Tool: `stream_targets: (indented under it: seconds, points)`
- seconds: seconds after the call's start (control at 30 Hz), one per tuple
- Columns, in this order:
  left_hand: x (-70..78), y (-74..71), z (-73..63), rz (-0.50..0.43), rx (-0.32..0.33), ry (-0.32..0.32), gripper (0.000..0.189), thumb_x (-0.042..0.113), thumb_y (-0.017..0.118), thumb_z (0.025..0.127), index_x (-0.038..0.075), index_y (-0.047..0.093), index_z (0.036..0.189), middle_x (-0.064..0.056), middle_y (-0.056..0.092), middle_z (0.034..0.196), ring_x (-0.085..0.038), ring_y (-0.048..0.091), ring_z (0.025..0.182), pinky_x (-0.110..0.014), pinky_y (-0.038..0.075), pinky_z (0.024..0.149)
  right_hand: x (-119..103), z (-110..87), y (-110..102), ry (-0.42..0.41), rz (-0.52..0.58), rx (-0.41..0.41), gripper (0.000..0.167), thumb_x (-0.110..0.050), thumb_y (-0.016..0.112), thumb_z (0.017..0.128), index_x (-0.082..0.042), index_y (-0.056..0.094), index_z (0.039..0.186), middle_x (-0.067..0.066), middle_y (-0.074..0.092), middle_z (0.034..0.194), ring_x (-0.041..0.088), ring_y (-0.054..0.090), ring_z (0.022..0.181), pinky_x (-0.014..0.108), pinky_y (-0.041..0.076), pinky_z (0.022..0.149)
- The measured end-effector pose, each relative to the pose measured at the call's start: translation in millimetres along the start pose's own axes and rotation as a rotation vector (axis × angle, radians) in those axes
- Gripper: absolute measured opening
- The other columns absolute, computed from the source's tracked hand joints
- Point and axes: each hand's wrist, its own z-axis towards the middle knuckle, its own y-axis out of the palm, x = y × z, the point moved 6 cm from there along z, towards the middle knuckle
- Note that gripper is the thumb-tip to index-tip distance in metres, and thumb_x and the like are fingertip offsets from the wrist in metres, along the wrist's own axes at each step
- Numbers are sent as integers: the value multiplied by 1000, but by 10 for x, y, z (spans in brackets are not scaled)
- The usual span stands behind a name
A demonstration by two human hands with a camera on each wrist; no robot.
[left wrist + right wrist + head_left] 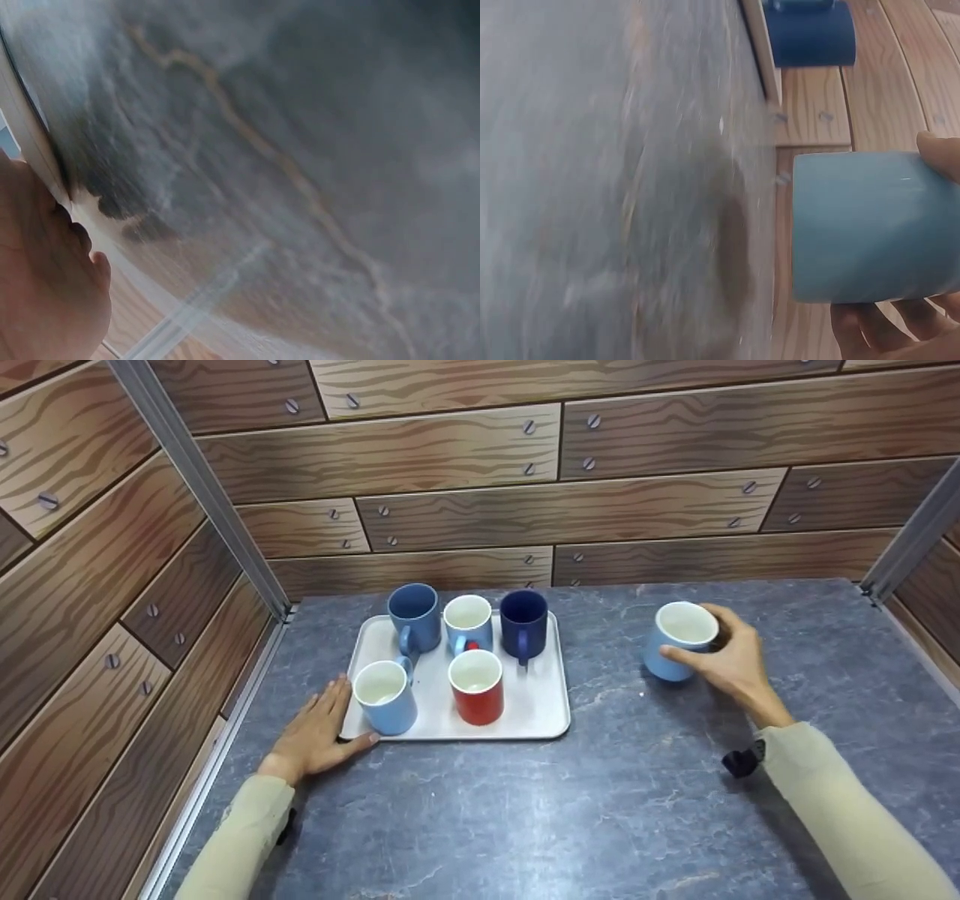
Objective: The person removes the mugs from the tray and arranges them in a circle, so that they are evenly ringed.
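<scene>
In the head view, my right hand (733,658) grips a light blue mug (666,660) with a white inside, thumb on the near side. In the right wrist view, a narrow gap shows between this mug (870,229) and the table. My left hand (313,733) rests at the left end of a white tray (536,705), fingers stretched along its side and thumb by the front edge. Beside that hand on the tray stands another light blue mug (390,706). The tray also bears a red mug (480,701), a grey-blue mug (424,622), a light blue mug (480,637) and a navy mug (525,634).
Grey marbled table (480,810) lies under everything. A wood-patterned wall (465,450) closes off the back, and another such wall (90,660) stands close to the left arm. Metal strips run along the corners.
</scene>
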Motion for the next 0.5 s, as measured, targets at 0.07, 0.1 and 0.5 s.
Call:
stream_targets:
  seconds: [0.07, 0.1, 0.5]
  points:
    - [1, -13, 4, 3, 0, 2, 115, 76, 57, 96, -3, 17, 169, -23, 17, 177, -42, 19, 164, -58, 18, 134, 51, -5, -66, 14, -15, 8, 80, -17, 99, 76, 0, 61, 145, 25, 71, 130, 1, 63, 98, 5, 48, 81]
    - [3, -18, 5, 5, 1, 5, 115, 76, 57, 96, -4, 17, 169, -23, 17, 177, -42, 19, 164, -58, 18, 134, 75, -8, -94, 19, -20, 13, 80, -18, 99, 77, 0, 61, 145, 24, 71, 130, 2, 64, 98, 5, 48, 80]
    - [-15, -16, -3, -1, 26, 21, 114, 73, 59, 96, -5, 18, 168, -26, 19, 175, -45, 20, 163, -63, 19, 133, 349, -40, -234, 95, -66, 24, 84, -26, 98, 79, -1, 58, 149, 24, 69, 134, 4, 63, 100, 4, 45, 81]
